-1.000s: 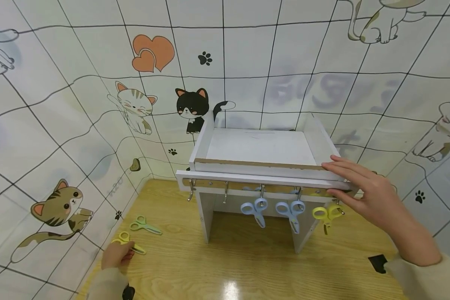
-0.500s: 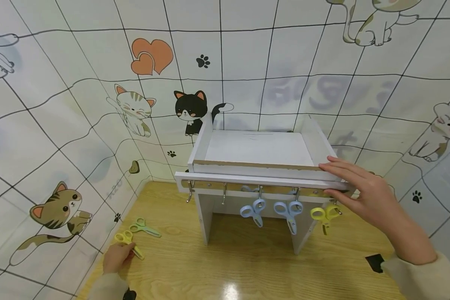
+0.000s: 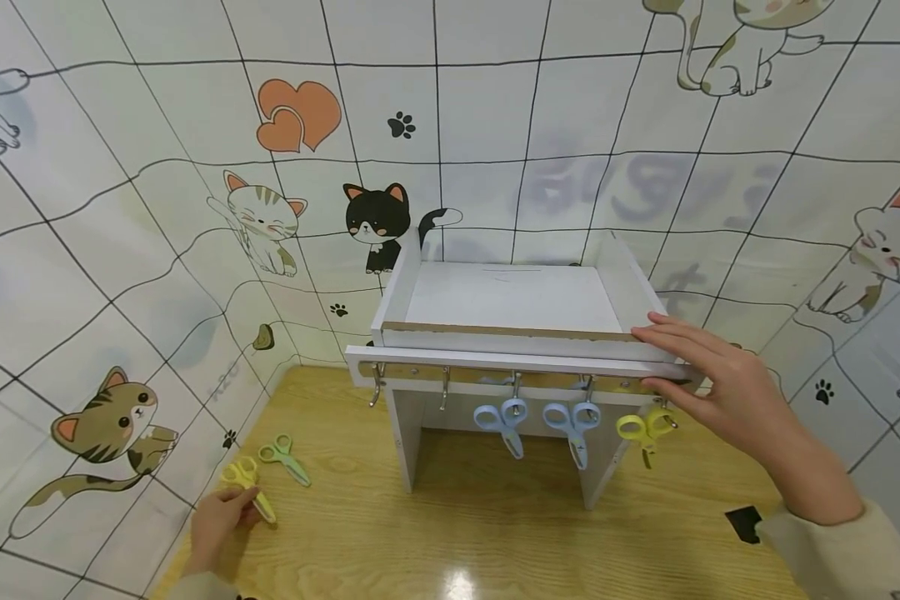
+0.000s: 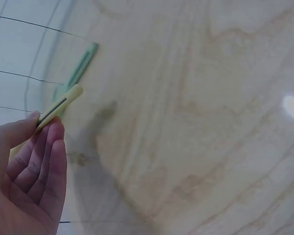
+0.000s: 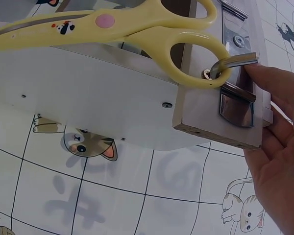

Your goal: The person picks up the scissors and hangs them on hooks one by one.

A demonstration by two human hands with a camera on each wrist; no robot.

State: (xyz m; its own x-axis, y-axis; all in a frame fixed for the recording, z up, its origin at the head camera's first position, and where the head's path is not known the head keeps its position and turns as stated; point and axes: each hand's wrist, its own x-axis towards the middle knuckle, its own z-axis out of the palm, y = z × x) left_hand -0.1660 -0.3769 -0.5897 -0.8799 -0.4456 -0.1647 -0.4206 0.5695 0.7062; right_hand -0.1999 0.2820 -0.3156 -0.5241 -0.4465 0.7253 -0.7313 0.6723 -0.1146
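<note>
My left hand (image 3: 216,518) pinches yellow scissors (image 3: 264,506) by the blades, between thumb and fingers, at the table's left side. Green scissors (image 3: 295,469) lie on the table just beyond them. My right hand (image 3: 738,396) grips the right end of the hook rail (image 3: 412,372) of a white shelf (image 3: 506,296). Its thumb is at the rail's front, beside the end hook (image 5: 240,59). From that hook hang yellow scissors (image 5: 137,29) by one handle loop. Blue scissors (image 3: 506,422) and a second blue pair (image 3: 577,428) hang from the middle hooks.
Two hooks on the left, a bare leftmost hook (image 3: 377,387) and its neighbour (image 3: 445,390), carry nothing. The shelf stands on the wooden table (image 3: 360,542) against a cat-print wall covering (image 3: 480,108). A black patch (image 3: 743,524) lies at the right.
The yellow scissors in my left hand have turned, their tips swinging toward me. The green scissors have turned the same way on the table. My right hand stays on the rail.
</note>
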